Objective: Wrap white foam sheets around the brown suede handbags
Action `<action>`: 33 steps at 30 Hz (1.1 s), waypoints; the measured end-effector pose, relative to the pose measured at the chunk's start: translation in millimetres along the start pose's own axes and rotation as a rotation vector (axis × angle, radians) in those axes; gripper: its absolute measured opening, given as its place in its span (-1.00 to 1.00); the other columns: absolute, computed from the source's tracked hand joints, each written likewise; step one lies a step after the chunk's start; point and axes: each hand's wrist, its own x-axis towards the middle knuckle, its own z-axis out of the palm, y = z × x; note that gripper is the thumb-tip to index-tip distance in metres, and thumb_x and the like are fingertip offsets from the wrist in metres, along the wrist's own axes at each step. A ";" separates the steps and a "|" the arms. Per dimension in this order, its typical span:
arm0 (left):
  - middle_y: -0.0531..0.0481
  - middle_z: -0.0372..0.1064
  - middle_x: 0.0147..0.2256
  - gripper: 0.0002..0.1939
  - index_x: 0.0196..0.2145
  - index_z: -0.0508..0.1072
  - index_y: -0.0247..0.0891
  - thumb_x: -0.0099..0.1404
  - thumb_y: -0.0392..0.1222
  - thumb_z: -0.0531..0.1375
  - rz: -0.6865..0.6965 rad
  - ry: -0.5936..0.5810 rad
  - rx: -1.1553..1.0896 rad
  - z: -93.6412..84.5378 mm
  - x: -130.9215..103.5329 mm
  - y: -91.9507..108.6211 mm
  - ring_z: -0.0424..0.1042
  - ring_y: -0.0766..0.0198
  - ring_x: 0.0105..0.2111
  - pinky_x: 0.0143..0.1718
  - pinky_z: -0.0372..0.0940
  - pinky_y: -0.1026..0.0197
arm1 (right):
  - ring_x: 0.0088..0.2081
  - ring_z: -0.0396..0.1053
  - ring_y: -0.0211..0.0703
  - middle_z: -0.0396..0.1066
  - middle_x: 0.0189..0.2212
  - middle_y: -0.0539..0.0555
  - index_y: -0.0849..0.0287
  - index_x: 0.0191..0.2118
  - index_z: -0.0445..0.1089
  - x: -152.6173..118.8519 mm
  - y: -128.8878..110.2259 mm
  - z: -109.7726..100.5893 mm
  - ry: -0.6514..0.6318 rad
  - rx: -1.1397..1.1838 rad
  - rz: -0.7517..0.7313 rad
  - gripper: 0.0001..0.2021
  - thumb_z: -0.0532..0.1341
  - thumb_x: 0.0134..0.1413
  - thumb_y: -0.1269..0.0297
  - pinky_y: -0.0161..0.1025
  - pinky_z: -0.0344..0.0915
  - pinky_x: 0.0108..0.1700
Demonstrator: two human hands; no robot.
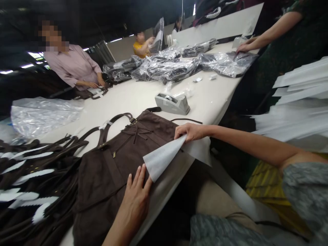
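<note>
A dark brown handbag [125, 153] lies flat on the white table in front of me, with a gold zip pull, thin ties and looped handles. My left hand [137, 198] rests on its lower edge, palm down and fingers spread, the thumb beside the corner of a thin white sheet [164, 157]. Between the thumb and fingers of my right hand [191, 132] that sheet is gripped at the bag's right end. One part of the sheet is folded over the bag, while another part hangs beyond the table edge.
A grey tape dispenser [173, 103] stands behind the bag. Dark bags with white strips [28, 184] are heaped at left, near clear plastic [46, 114]. Plastic-wrapped bags [166, 66] lie farther back. Co-workers stand around the table [120, 94]. White sheets [299, 112] are stacked at right.
</note>
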 end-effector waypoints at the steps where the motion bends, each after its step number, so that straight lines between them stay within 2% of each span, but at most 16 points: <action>1: -0.42 -0.12 0.31 -0.29 0.24 0.18 -0.29 0.09 -0.50 0.02 -0.015 -0.060 -0.015 -7.6 2.6 1.3 -0.09 -0.19 0.30 0.16 0.12 -0.25 | -0.22 0.39 -0.20 0.43 -0.27 0.05 0.24 -0.29 0.52 -1.1 4.0 -1.1 0.006 0.135 0.032 -0.81 0.32 -0.10 0.31 -0.32 0.27 -0.14; 3: -0.44 -0.13 0.30 -0.29 0.24 0.17 -0.33 0.10 -0.47 0.03 -0.044 -0.201 -0.028 -24.8 9.8 4.2 -0.09 -0.20 0.29 0.17 0.09 -0.25 | -0.25 0.41 -0.19 0.45 -0.30 0.06 0.26 -0.34 0.52 -4.4 11.6 -3.7 0.057 0.384 0.153 -0.79 0.38 -0.15 0.25 -0.31 0.31 -0.14; 5: -0.45 -0.09 0.29 -0.24 0.29 0.07 -0.33 0.10 -0.53 -0.03 -0.075 -0.332 -0.009 -39.6 17.9 7.0 -0.02 -0.15 0.28 0.17 0.12 -0.18 | -0.37 0.42 -0.22 0.47 -0.38 0.02 0.24 -0.34 0.50 -10.7 17.2 -7.9 0.197 0.648 0.297 -0.73 0.41 -0.17 0.19 -0.30 0.37 -0.25; 8: -0.46 -0.01 0.27 -0.17 0.32 -0.04 -0.33 0.08 -0.63 -0.11 -0.075 -0.403 0.065 -49.8 27.8 12.3 0.10 -0.09 0.24 0.12 0.20 -0.07 | -0.55 0.38 -0.24 0.47 -0.49 0.02 0.23 -0.27 0.45 -30.0 13.4 -15.8 0.453 1.024 0.430 -0.67 0.35 -0.05 0.06 -0.29 0.38 -0.45; 11: -0.55 0.14 0.17 -0.26 0.29 0.04 -0.45 0.13 -0.63 -0.11 -0.050 -0.317 0.205 -48.3 33.4 20.9 0.25 -0.15 0.15 0.01 0.31 -0.06 | -0.50 0.43 -0.17 0.50 -0.45 0.09 0.26 -0.20 0.44 -58.7 -11.3 -16.3 0.553 1.224 0.454 -0.63 0.21 0.13 -0.01 -0.25 0.43 -0.43; 13: -0.58 0.29 0.05 -0.35 0.25 0.10 -0.52 0.19 -0.59 -0.10 -0.059 -0.232 0.325 -46.4 35.9 26.4 0.41 -0.13 -0.01 -0.15 0.39 -0.01 | -0.46 0.46 -0.16 0.51 -0.40 0.10 0.25 -0.15 0.43 -78.5 -33.6 -8.5 0.598 1.268 0.460 -0.61 0.16 0.18 -0.01 -0.24 0.45 -0.39; 15: -0.46 0.42 -0.12 -0.40 0.24 0.16 -0.49 0.23 -0.56 -0.10 -0.069 -0.157 0.424 -46.5 37.2 29.4 0.49 0.02 -0.23 -0.30 0.41 0.09 | -0.47 0.45 -0.18 0.51 -0.41 0.09 0.25 -0.15 0.44 -96.3 -53.5 4.8 0.678 1.233 0.477 -0.65 0.17 0.18 0.04 -0.28 0.44 -0.41; 18: -0.23 0.44 -0.26 -0.37 0.26 0.14 -0.37 0.24 -0.57 -0.07 -0.058 -0.048 0.516 -48.1 35.1 29.3 0.45 0.21 -0.40 -0.36 0.39 0.19 | -0.51 0.42 -0.20 0.49 -0.44 0.07 0.26 -0.17 0.45 -119.4 -73.3 27.7 0.753 1.129 0.543 -0.69 0.20 0.15 0.10 -0.31 0.40 -0.47; 20: -0.20 0.43 -0.24 -0.32 0.28 0.08 -0.33 0.22 -0.57 -0.04 -0.061 0.004 0.560 -47.2 31.5 27.9 0.43 0.25 -0.42 -0.37 0.39 0.22 | -0.51 0.42 -0.19 0.49 -0.44 0.07 0.26 -0.17 0.45 -134.2 -81.6 41.6 0.699 1.083 0.588 -0.67 0.20 0.14 0.08 -0.31 0.38 -0.48; 23: -0.15 0.42 -0.27 -0.29 0.30 0.03 -0.29 0.21 -0.56 -0.02 -0.074 0.028 0.580 -43.4 26.5 21.5 0.43 0.28 -0.47 -0.46 0.37 0.26 | -0.48 0.41 -0.20 0.48 -0.43 0.08 0.28 -0.19 0.46 -156.8 -90.5 60.2 0.499 1.041 0.640 -0.64 0.24 0.07 0.04 -0.33 0.35 -0.45; 25: -0.05 0.40 -0.35 -0.29 0.30 0.04 -0.29 0.21 -0.56 0.00 -0.068 0.003 0.520 -46.1 26.1 9.5 0.42 0.32 -0.52 -0.52 0.33 0.32 | -0.46 0.41 -0.22 0.49 -0.42 0.10 0.29 -0.24 0.47 -168.8 -93.1 72.4 0.399 1.005 0.706 -0.62 0.28 0.02 0.01 -0.36 0.34 -0.43; 27: 0.02 0.38 -0.40 -0.28 0.30 0.02 -0.32 0.19 -0.58 -0.01 -0.107 -0.038 0.413 -59.9 28.4 -10.6 0.42 0.36 -0.55 -0.55 0.28 0.38 | -0.42 0.42 -0.23 0.49 -0.40 0.08 0.27 -0.26 0.48 -171.0 -92.2 84.7 0.398 0.960 0.807 -0.63 0.30 -0.02 0.02 -0.39 0.33 -0.41; 30: -0.03 0.44 -0.31 -0.26 0.31 -0.08 -0.38 0.19 -0.61 -0.08 -0.272 -0.033 0.239 -103.0 34.7 -50.0 0.48 0.37 -0.46 -0.46 0.29 0.40 | -0.47 0.39 -0.26 0.47 -0.47 0.06 0.24 -0.37 0.49 -140.5 -90.5 100.4 0.378 0.921 0.871 -0.78 0.29 -0.01 0.15 -0.42 0.29 -0.48; 33: -0.14 0.49 -0.20 -0.36 0.31 -0.07 -0.37 0.28 -0.52 -0.15 -0.406 0.046 0.151 -152.5 43.5 -88.2 0.53 0.26 -0.33 -0.31 0.32 0.30 | -0.57 0.34 -0.25 0.39 -0.59 0.08 0.25 -0.54 0.46 -68.6 -98.9 106.1 0.233 0.938 0.848 -0.78 0.18 0.04 0.31 -0.38 0.25 -0.57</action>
